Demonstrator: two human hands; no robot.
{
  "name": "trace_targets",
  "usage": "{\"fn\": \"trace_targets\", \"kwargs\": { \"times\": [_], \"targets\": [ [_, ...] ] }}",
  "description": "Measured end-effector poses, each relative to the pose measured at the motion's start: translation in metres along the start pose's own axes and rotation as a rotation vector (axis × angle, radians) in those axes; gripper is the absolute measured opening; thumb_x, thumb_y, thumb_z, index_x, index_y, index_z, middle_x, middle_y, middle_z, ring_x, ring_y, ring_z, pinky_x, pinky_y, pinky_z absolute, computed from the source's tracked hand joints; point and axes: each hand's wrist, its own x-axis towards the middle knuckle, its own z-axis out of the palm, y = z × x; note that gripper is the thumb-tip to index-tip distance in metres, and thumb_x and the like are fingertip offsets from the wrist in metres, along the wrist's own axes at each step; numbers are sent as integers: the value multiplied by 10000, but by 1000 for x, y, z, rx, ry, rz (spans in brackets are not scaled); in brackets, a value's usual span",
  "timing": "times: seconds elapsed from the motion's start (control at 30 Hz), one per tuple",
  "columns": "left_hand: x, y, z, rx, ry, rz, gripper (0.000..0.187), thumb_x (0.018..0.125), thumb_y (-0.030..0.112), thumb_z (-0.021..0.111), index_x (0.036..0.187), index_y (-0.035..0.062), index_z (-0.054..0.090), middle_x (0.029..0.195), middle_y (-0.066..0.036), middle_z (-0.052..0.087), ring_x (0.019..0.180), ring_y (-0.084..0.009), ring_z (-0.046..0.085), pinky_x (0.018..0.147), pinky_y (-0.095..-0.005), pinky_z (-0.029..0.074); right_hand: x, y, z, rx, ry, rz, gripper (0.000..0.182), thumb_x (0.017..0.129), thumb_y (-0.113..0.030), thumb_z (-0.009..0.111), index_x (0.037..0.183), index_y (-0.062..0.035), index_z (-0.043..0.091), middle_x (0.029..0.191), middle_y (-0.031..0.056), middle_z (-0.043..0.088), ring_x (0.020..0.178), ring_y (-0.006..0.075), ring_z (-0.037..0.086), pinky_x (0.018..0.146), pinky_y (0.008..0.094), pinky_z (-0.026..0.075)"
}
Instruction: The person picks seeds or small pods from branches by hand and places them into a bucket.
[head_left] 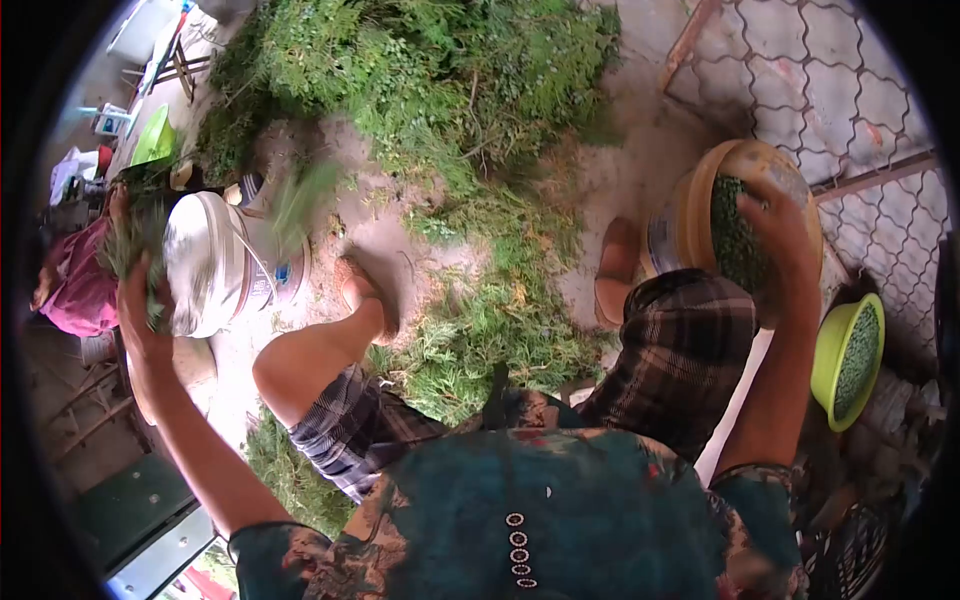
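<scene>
My left hand (147,312) is closed around a feathery evergreen sprig (150,235) beside a white bucket (207,265). Motion blurs the sprig. Over on the right, my right hand (782,232) hangs at the mouth of a tan bucket (697,215), its fingers apart and slightly blurred. Small green berries (733,240) fill much of that bucket's visible inside. Between the two buckets, a green blur (305,200), apparently a sprig, shows in front of the white one.
A large heap of evergreen branches (430,70) covers the floor ahead, with loose cuttings (470,360) between my legs. A lime-green basin (826,365) holding green berries stands right, below wire mesh (800,70). Another person in pink clothing (80,275) is at far left.
</scene>
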Motion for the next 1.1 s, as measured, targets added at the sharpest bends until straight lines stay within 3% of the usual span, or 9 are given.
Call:
{"fn": "trace_targets", "kwargs": {
  "times": [0.07, 0.17, 0.27, 0.3, 0.4, 0.7, 0.8, 0.87, 1.1],
  "targets": [
    [-39, 2, -42, 1127, 403, -98, 229, 825, 75, 471, 1025, -29, 508, 931, -134, 570, 777, -206, 548, 630, -311, 447, 2, -61, -22, 52, 3, -162, 399, 790, -268, 572, 1061, 25, 551, 992, 204, 597, 939, 287, 575, 826, 356, 419],
    [-129, -58, -158, 1843, 208, -428, 261, 675, 124, 646, 848, -34, 533, 850, -187, 583, 763, -298, 573, 626, -370, 447, 7, -138, -41, 53, -22, -441, 425, 824, -266, 569, 1128, 26, 519, 990, 172, 604, 908, 235, 581, 799, 314, 435],
    [-133, -40, -75, 1590, 161, -990, 309, 527, 152, 748, 658, -8, 519, 713, -201, 566, 636, -364, 562, 577, -410, 443, 7, -189, -37, 73, -120, -470, 411, 823, -271, 578, 1112, 17, 527, 928, 154, 610, 834, 236, 586, 729, 309, 448],
    [-142, -63, -121, 1808, -81, -528, 255, 554, 111, 733, 655, -9, 532, 664, -184, 559, 512, -320, 540, 521, -404, 433, 5, -203, -33, 97, -143, -504, 406, 821, -273, 582, 1101, 17, 531, 902, 154, 606, 805, 238, 583, 708, 311, 449],
    [-63, -37, 30, 1680, 22, -246, 269, 764, 208, 533, 694, -51, 532, 650, -235, 527, 677, -380, 528, 628, -441, 410, 13, -198, -6, 38, -144, -605, 397, 800, -268, 603, 1079, 7, 540, 868, 181, 599, 784, 272, 586, 694, 334, 456],
    [137, -234, 225, 1328, -817, 144, 176, 838, 104, 469, 974, 37, 558, 892, -168, 588, 829, -345, 556, 745, -419, 438, 19, -171, 42, -268, -394, -410, 237, 744, -162, 587, 932, -36, 518, 765, 174, 575, 785, 355, 561, 686, 450, 438],
    [146, -300, 302, 1442, -749, -45, 317, 823, 109, 484, 1139, 81, 498, 1057, -154, 575, 980, -343, 535, 842, -409, 431, 13, -170, 37, -120, -403, -444, 243, 739, -131, 600, 938, -32, 500, 774, 170, 568, 773, 354, 559, 667, 444, 436],
    [143, -332, 332, 1582, -742, 326, 389, 796, 86, 499, 1183, 120, 483, 1204, -124, 503, 1169, -347, 412, 1011, -466, 276, 10, -168, 35, -53, -399, -452, 254, 735, -114, 608, 943, -31, 490, 787, 168, 564, 765, 355, 557, 656, 441, 435],
    [140, -404, 354, 1679, -589, 458, 223, 768, 89, 540, 991, 77, 531, 928, -148, 560, 1015, -332, 494, 1039, -524, 178, 10, -171, 29, -147, -602, -325, 283, 723, -90, 614, 965, -40, 475, 846, 142, 545, 790, 344, 546, 664, 418, 422]
  ]
}}
